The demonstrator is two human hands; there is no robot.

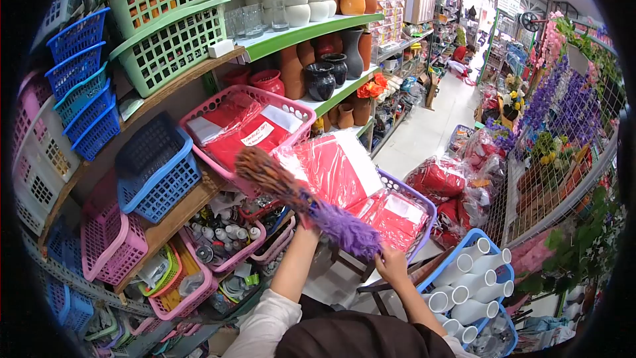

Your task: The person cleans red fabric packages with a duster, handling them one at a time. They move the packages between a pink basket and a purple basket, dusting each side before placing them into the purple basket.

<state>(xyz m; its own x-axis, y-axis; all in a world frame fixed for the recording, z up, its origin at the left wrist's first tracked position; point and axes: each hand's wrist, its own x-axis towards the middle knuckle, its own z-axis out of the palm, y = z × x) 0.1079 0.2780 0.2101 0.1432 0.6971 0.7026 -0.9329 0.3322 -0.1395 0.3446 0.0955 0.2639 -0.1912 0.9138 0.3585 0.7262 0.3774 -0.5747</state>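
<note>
A feather duster, brown at one end and purple (348,229) at the other, lies slantwise across the view over my arms. My right hand (391,264) is closed at its purple end. Most of my left hand (306,223) is hidden behind the duster, and its fingers do not show. Beyond the duster are red plastic-wrapped packets (334,169), some resting in a purple basket (429,215). To the left, a pink basket (306,111) on the shelf holds more red packets with white labels.
Green-edged shelves (305,36) carry bowls and vases. Stacked baskets (159,192) stand at the left. White vases (474,285) fill a blue basket at the lower right. Red bagged goods (437,179) and a flower-hung mesh rack (550,159) flank the aisle. A person (458,59) is far down it.
</note>
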